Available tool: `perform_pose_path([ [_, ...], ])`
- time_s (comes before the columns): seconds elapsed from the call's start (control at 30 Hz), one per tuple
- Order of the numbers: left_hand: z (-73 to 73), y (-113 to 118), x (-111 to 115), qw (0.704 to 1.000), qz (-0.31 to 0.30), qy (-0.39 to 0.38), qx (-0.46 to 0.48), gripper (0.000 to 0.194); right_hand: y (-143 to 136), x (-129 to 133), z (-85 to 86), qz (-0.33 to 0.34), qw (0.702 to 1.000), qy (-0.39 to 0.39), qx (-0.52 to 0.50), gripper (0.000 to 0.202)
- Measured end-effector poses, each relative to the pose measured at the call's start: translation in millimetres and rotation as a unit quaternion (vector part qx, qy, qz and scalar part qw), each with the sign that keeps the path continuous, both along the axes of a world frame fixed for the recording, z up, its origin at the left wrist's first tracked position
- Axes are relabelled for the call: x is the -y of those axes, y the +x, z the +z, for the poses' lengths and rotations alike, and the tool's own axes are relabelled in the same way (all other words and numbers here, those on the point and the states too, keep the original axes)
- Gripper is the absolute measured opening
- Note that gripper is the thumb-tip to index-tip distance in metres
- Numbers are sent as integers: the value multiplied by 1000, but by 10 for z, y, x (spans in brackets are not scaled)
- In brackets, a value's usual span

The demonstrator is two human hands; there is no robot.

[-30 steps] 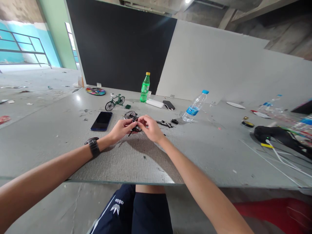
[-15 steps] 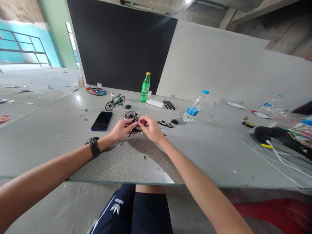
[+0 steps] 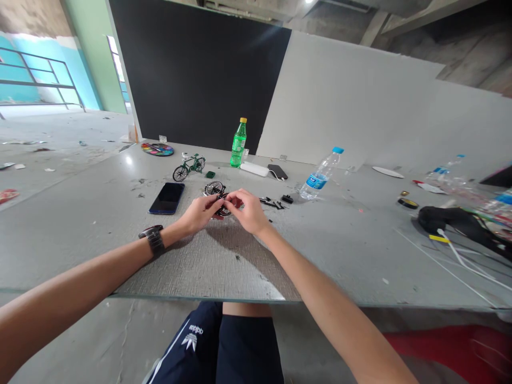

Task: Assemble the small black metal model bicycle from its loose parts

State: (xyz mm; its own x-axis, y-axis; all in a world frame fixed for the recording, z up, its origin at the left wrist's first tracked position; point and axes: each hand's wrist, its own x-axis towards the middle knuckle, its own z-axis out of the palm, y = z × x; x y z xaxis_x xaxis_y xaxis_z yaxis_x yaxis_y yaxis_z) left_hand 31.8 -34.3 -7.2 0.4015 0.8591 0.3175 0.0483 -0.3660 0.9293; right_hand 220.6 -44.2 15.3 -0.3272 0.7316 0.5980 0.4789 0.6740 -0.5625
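Both hands meet over a small black model bicycle [image 3: 225, 211], parts of which they cover. Its spoked wheel shows between my fingers. My left hand [image 3: 200, 212] pinches it from the left, thumb and fingers closed. From the right, my right hand [image 3: 247, 209] grips it with thumb and forefinger together. Just beyond the fingertips is another black spoked wheel [image 3: 215, 188]; whether it is joined to the held piece I cannot tell. Thin black parts [image 3: 272, 203] and a small black block [image 3: 287, 199] lie right of my right hand.
A green model bicycle [image 3: 189, 167] stands behind a dark phone [image 3: 167, 198] on the left. Farther back are a green bottle [image 3: 238, 144], a white power bank [image 3: 254, 169] and a colour palette [image 3: 157, 149]. A clear bottle [image 3: 320, 176] leans at right, near tape [image 3: 407, 204] and cables.
The dark rod that poked out below my fingers is now out of sight. The held model bicycle has turned slightly, and my fingers have shifted a little on it.
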Motion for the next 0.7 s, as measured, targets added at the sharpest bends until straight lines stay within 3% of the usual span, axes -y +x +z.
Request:
perform_pose_path([
  [0.37,65,-8,64,989,37,68,-123,29,0,13,-4,-22,999,27,-6,5],
  [0.43,64,-19,51,984,52,104,-133,29,19,-4,2,-49,997,54,-4,17],
  [0.5,61,-36,35,978,65,146,-134,30,45,-15,23,-53,995,83,21,26],
  [0.6,43,-57,3,971,82,192,-114,33,79,-8,61,-27,993,97,62,15],
  [0.7,-3,-65,-55,973,125,183,-58,47,93,19,80,-38,990,114,75,10],
])
